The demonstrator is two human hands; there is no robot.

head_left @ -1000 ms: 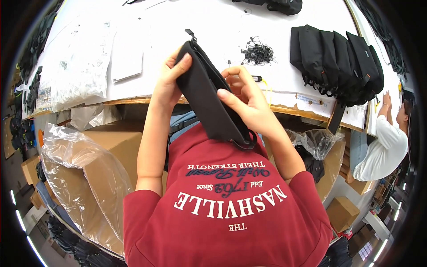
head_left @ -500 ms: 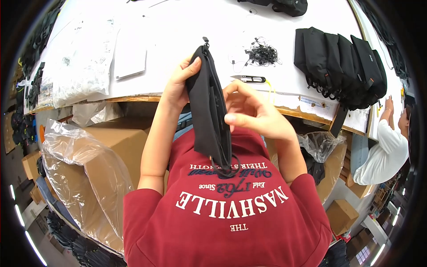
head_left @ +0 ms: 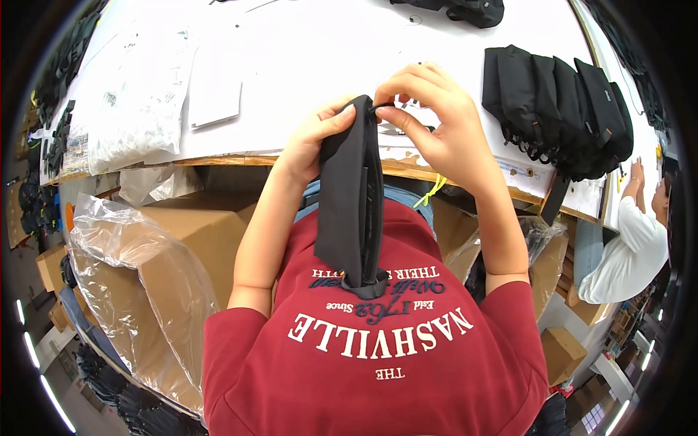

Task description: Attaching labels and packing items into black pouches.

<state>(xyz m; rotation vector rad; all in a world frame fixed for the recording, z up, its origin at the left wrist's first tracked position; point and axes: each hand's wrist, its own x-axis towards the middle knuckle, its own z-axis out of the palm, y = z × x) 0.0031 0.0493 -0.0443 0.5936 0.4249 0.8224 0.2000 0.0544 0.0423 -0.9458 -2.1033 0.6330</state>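
Observation:
A black fabric zip pouch (head_left: 340,196) hangs lengthwise over my lap, its lower end with a dark loop against my red shirt. My left hand (head_left: 314,138) is closed on the pouch's far end, thumb on top. At that same end, my right hand (head_left: 447,120) pinches the dark zipper pull (head_left: 378,109) between thumb and fingers. The zipper side faces right, and a gap along it shows the dark inside. Behind my right hand lie thread snips (head_left: 389,131), mostly hidden. A yellow cord (head_left: 435,190) dangles at the table edge.
The white table (head_left: 291,51) spans ahead. Several black pouches (head_left: 552,102) lie stacked at its right. A plastic bag (head_left: 138,102) and a white stack (head_left: 217,102) are on the left. Cartons (head_left: 182,225) stand below the edge. A person (head_left: 629,247) works at far right.
My right hand has moved from the pouch's side up to its far end and now pinches the zipper pull. The pouch's far end has come closer to me and tilted slightly.

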